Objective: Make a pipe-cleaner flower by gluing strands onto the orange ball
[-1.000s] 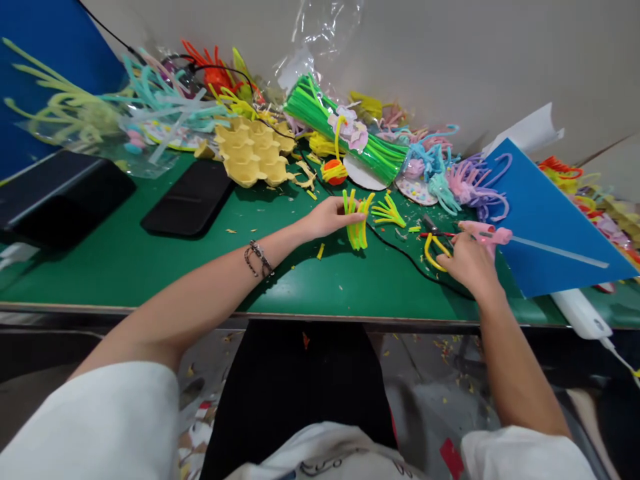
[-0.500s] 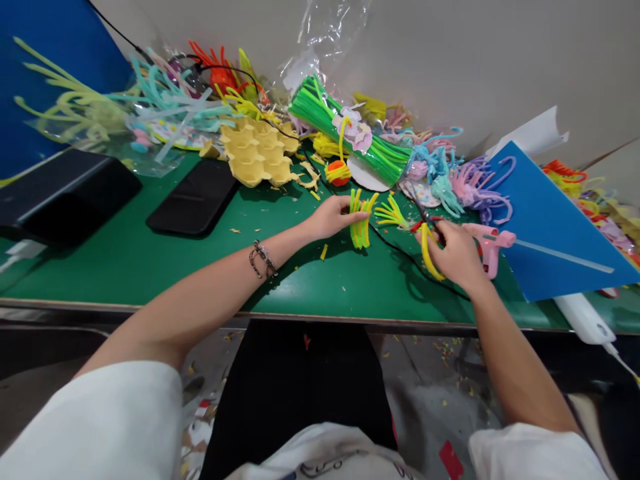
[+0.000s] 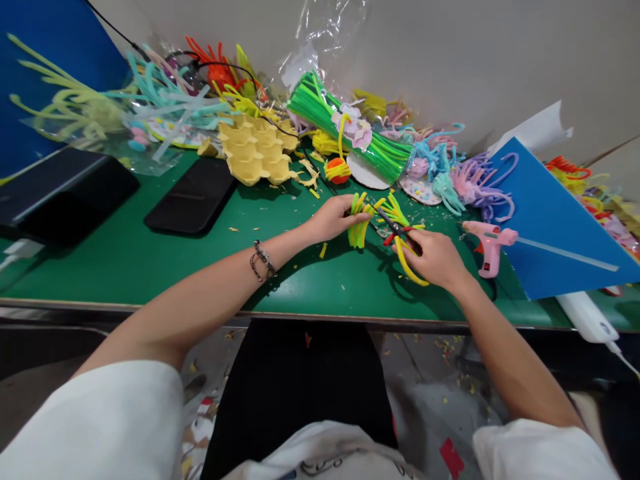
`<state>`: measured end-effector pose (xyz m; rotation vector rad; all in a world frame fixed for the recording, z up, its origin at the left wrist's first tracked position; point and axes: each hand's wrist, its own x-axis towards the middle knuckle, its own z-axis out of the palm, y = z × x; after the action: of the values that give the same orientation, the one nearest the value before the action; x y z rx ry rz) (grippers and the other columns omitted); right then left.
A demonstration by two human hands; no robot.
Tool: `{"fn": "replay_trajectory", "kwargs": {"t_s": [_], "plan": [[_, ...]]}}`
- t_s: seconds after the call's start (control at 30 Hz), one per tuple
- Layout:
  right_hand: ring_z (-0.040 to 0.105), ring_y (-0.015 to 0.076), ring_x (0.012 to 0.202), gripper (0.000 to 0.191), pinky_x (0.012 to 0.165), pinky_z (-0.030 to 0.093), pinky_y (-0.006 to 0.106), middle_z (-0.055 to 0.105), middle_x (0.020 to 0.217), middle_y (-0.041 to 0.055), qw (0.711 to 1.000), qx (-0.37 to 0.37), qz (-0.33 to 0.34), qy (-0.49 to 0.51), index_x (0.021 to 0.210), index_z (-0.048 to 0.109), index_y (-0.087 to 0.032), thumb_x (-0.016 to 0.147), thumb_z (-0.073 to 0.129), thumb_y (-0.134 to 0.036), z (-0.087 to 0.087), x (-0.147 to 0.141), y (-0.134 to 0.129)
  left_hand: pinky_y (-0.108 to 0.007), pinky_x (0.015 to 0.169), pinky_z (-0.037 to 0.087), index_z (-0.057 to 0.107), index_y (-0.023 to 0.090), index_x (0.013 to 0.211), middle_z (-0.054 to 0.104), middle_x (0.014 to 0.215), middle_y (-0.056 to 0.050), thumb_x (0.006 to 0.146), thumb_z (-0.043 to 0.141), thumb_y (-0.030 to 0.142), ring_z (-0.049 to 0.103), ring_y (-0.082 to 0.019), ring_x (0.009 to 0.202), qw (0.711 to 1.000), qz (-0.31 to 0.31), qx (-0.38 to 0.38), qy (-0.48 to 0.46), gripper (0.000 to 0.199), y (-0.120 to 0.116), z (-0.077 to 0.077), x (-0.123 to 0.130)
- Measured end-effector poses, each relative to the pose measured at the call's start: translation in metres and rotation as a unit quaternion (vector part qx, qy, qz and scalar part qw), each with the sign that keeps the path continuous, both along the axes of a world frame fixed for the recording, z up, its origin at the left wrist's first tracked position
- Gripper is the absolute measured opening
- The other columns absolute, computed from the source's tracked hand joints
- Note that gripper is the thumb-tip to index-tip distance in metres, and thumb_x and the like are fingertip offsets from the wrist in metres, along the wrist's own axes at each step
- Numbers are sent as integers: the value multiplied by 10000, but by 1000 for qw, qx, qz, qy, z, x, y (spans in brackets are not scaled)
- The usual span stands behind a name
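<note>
My left hand pinches a bundle of short yellow and green pipe cleaners above the table. In my right hand is a pair of scissors with red and yellow handles. Their blades point left and reach the upper right of the bundle; whether they touch a strand I cannot tell. Just behind the blades lies a second fanned tuft of yellow-green pipe cleaners. An orange ball wrapped in yellow pipe cleaner sits beyond my left hand.
A pink glue gun stands right of my right hand, beside a blue board. A black phone and a yellow egg carton are at left. Packed green pipe cleaners lie at the back. Scraps dot the green table.
My right hand has moved left with the scissors, bringing the blades from beside the tuft to the bundle. My left hand stays nearly still.
</note>
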<state>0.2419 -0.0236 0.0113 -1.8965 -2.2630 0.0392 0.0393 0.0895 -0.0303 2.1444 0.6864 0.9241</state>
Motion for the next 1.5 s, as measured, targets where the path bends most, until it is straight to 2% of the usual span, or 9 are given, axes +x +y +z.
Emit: {"fn": "replay_trajectory", "kwargs": {"t_s": [0.17,0.4,0.57,0.7,0.93,1.07,1.27,1.5], "plan": [[422,128,561,374,547,228,266,524,614,28,999,-24,26,4,618,422,-195,846,412,-490,1,1,0,-214,555,301,447,149,597,407,594,45,832,547,245,375,-78,574,1000,-16,-3,14,273,0,2,0],[420,110,532,428,527,242,251,520,567,8,993,-87,29,79,621,492,-176,853,403,-524,5,0,0,-223,568,300,419,155,578,397,586,50,831,555,230,379,-81,577,999,-30,28,23,297,-3,5,0],[419,104,554,421,529,251,242,548,610,3,987,-116,31,112,677,545,-165,843,422,-532,11,-1,-1,-224,598,327,479,147,615,457,632,31,831,549,255,428,-89,619,998,-47,28,14,251,-3,5,0],[394,97,546,414,522,236,242,513,583,-11,983,-133,34,121,644,508,-170,839,435,-527,14,-1,0,-228,604,336,505,144,635,476,639,27,838,537,279,446,-94,625,998,-50,29,24,246,-2,4,-1],[349,90,518,487,505,214,250,430,537,-25,979,-155,50,120,577,393,-188,840,388,-598,16,0,3,-227,579,316,422,154,562,407,584,46,827,561,248,394,-80,584,998,-54,7,16,314,-4,6,0],[364,95,494,521,505,223,254,410,506,-22,976,-180,65,106,565,364,-198,851,330,-631,19,-1,3,-212,557,307,423,153,562,389,578,50,814,561,227,369,-69,570,997,-72,-30,-17,297,-6,7,1],[361,100,502,549,506,240,255,411,529,-17,981,-162,65,87,563,353,-202,824,313,-683,22,0,4,-217,520,283,427,160,574,372,575,50,804,557,282,344,-65,537,993,-72,-89,-8,291,-6,7,0],[301,84,496,579,487,224,246,321,518,-37,976,-161,49,139,546,319,-203,788,333,-729,22,1,2,-201,511,307,484,145,607,437,572,49,798,563,272,374,-54,529,987,-74,-138,-31,242,-5,10,-1]]}}
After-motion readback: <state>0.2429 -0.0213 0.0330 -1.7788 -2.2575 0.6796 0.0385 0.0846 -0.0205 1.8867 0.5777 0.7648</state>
